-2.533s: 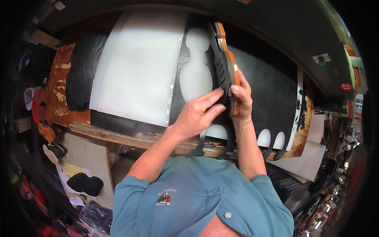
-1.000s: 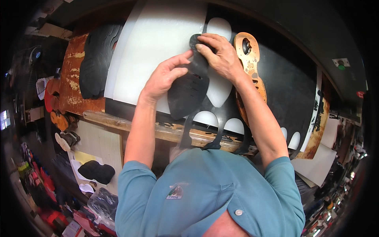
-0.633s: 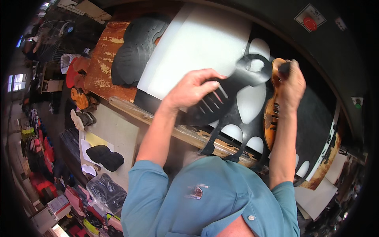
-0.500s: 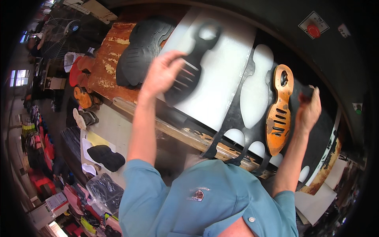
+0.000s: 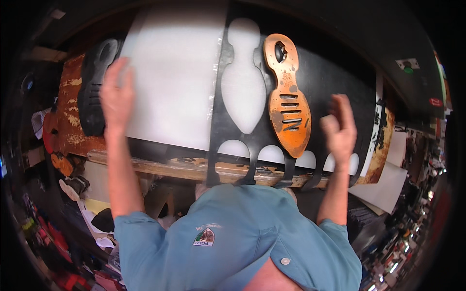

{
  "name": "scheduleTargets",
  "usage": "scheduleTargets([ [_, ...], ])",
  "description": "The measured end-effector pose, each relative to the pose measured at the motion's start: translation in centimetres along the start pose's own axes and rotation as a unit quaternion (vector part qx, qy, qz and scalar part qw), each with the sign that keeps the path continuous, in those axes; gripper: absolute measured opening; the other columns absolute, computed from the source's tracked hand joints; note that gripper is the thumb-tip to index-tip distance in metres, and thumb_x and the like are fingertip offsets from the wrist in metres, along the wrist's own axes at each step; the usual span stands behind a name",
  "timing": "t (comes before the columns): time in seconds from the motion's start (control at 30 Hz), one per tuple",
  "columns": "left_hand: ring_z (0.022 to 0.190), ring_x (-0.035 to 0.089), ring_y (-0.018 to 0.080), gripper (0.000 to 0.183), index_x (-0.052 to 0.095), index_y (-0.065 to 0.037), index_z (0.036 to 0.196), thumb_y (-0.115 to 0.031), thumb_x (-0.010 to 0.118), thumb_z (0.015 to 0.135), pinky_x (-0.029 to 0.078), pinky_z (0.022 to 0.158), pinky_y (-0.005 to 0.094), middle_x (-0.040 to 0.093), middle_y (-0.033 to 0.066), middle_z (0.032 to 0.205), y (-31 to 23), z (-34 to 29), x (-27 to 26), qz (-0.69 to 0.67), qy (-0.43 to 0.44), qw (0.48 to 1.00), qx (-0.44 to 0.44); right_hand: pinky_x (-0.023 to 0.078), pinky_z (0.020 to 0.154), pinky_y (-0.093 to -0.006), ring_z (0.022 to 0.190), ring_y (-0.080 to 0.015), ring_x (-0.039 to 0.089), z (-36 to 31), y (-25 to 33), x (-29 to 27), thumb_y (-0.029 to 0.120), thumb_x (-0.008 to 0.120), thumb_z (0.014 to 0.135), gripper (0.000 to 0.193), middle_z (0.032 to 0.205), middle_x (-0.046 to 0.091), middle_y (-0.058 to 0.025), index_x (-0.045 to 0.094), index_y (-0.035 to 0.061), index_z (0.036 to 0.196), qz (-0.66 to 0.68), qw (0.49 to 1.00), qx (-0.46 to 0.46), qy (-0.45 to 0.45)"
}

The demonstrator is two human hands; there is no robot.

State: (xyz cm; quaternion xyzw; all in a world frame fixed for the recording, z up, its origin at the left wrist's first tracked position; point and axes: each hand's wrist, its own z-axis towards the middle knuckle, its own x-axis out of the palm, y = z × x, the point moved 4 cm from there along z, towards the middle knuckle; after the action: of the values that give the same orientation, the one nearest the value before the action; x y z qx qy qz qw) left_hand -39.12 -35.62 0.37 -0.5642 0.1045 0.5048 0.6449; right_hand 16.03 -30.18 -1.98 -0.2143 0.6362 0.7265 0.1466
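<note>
My left hand [image 5: 118, 97], smeared by motion, is open with its fingers up, beside the stack of black cut pieces [image 5: 90, 102] at the left. The top piece has a round hole and slots. My right hand [image 5: 341, 130] hovers over the right part of a black sheet [image 5: 330, 80]; its fingers are loosely bent and apart, and nothing shows in them. Between the hands an orange cutting die [image 5: 297, 126] with slots and a hole lies on the sheet. Left of the die, a matching cut-out [image 5: 244, 82] shows white board through it.
A white board [image 5: 172, 72] lies under the sheet, its left part bare. The table's wooden front edge [image 5: 170, 167] runs before me, with sheet strips hanging over it. A dark machine part with a green button [image 5: 408, 70] stands at the right.
My left hand has carried a slotted black piece left onto the stack and let go. My right hand has come down; the dark red thing at it no longer shows. The view has turned.
</note>
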Motion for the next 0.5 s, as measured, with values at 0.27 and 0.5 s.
scheduleTargets([
  [0.27, 0.154, 0.042, 0.0464, 0.063, 0.053, 0.0, 0.152, -0.019, 0.077, 0.096, 0.031, 0.127, 0.059, 0.05, 0.025, 0.161, -13.5, -10.1, 12.8, 0.046, 0.136, 0.962, 0.233, 0.047, 0.108, -0.0529, 0.126, -0.0474, 0.053, -2.0, 6.2, 8.7, 0.026, 0.092, 0.064, 0.091, 0.152, 0.047, -0.0356, 0.061, 0.0025, 0.146, -0.199, 0.966, -0.164, 0.027],
  [0.5, 0.153, 0.042, 0.0464, 0.059, 0.055, 0.007, 0.147, -0.018, 0.075, 0.097, 0.031, 0.127, 0.0593, 0.05, 0.026, 0.161, -12.5, -9.8, 12.9, 0.043, 0.126, 0.963, 0.236, 0.05, 0.106, -0.0512, 0.125, -0.0461, 0.054, 0.0, 6.3, 9.7, 0.025, 0.09, 0.063, 0.082, 0.149, 0.05, -0.0335, 0.067, -0.0014, 0.137, -0.175, 0.973, -0.143, -0.036],
])
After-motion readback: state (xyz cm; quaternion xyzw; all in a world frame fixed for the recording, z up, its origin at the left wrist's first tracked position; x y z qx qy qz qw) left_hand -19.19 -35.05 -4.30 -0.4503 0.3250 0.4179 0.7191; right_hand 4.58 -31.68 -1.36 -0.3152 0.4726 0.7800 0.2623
